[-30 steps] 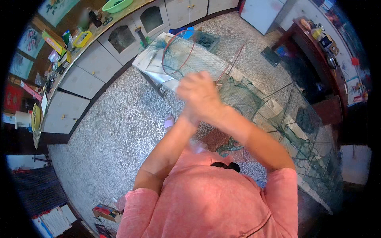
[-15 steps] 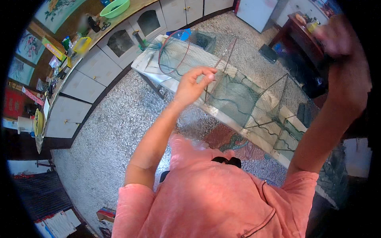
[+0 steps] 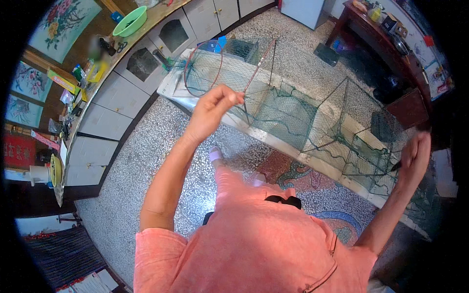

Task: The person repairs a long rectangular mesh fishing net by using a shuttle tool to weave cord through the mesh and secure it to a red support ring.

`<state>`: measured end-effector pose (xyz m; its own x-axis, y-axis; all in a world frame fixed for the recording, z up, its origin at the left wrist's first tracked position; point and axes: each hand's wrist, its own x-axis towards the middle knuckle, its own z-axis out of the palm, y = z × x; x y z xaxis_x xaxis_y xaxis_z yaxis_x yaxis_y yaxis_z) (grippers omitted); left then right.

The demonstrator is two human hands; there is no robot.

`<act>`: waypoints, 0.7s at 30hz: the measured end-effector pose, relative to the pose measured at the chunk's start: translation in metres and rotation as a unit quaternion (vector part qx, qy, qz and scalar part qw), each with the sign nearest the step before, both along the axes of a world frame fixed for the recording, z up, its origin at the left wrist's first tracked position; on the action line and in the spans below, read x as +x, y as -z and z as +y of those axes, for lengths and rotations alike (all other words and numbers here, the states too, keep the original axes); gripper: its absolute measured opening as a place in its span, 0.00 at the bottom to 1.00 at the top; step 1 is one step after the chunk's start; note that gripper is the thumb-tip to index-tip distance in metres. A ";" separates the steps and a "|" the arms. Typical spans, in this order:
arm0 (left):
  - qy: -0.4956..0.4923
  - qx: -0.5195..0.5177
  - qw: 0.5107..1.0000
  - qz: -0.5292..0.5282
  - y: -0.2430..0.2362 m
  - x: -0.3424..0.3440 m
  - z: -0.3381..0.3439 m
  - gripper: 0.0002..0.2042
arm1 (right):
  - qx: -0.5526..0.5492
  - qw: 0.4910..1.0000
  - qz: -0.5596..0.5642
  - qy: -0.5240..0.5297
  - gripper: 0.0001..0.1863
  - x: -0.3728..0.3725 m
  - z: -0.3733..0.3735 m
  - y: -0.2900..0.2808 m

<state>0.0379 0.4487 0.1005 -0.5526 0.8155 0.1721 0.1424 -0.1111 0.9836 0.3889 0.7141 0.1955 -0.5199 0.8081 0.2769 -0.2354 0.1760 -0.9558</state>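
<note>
A long green mesh fish trap with square frames and a red-rimmed round mouth lies stretched along a narrow pale table. My left hand is closed in a pinch at the lower end of a reddish frame rod, its fingertips on the trap's frame edge. Farther right, my right hand is closed beside the trap's right end. A small dark, slim thing sticks out from it toward the mesh; its kind is unclear.
A curved counter with pale cabinets runs along the left, bearing a green basin and clutter. A dark red wooden table stands at the back right. The narrow table's front edge passes before me; speckled flooring surrounds it.
My right hand has come down from high at the upper right to beside the trap's right end. My left hand stays pinched at the frame rod; the whole view has shifted slightly.
</note>
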 end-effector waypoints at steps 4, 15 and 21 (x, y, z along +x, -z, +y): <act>-0.006 -0.053 0.964 0.261 0.003 0.021 -0.001 0.06 | -0.096 0.982 -0.040 0.155 0.09 0.044 -0.056 0.124; -0.025 -0.075 0.916 0.393 -0.015 0.031 0.021 0.05 | -0.587 0.756 0.023 0.290 0.05 -0.007 -0.052 0.361; -0.056 -0.058 0.939 0.334 -0.023 0.026 0.027 0.04 | -0.596 0.770 0.048 0.223 0.07 -0.021 -0.040 0.374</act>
<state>0.0643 0.4759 0.1231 -0.4368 0.7932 0.4244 0.7365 0.0445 0.6750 0.3683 0.6740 -0.1780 -0.1405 0.6105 -0.7795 -0.4854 -0.7286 -0.4832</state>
